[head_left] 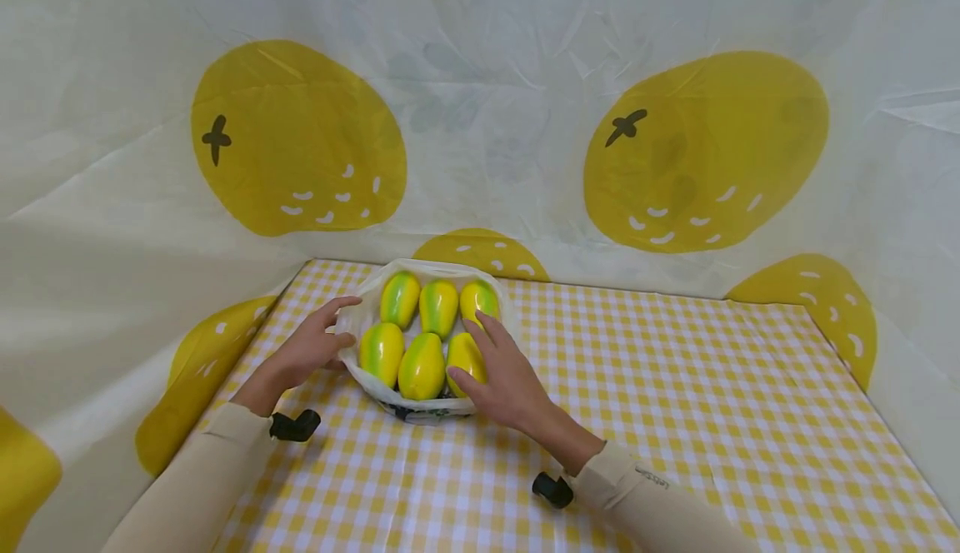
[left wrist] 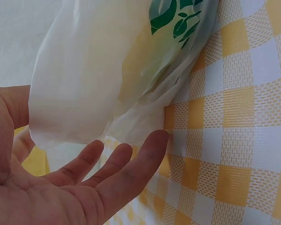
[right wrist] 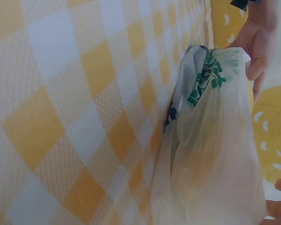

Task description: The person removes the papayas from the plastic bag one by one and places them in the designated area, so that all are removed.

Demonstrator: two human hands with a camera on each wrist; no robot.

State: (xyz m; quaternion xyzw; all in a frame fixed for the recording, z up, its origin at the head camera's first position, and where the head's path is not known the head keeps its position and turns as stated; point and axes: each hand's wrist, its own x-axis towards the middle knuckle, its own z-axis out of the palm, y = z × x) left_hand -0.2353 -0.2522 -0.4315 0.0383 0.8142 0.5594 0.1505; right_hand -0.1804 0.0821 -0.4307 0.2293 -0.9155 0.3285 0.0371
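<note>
A white plastic bag (head_left: 435, 410) with green print stands open-mouthed on the table. Several glossy yellow-green fruits (head_left: 422, 367), shaped like papayas, lie inside in two rows. At the bag's left rim is my left hand (head_left: 306, 351), fingers spread. In the left wrist view, the fingers (left wrist: 126, 171) reach along the outside of the bag (left wrist: 93, 84). My right hand (head_left: 510, 376) lies over the bag's right rim, its thumb and fingers overlapping the two rightmost fruits. Only fingertips (right wrist: 277, 209) of that hand show in the right wrist view, above the bag's mouth.
A yellow-and-white checked cloth (head_left: 675, 403) covers the table. White fabric with large yellow fruit prints (head_left: 705, 153) hangs behind and along both sides. The bag stands near the table's back left corner. A black wrist device (head_left: 552, 490) sits by my right cuff.
</note>
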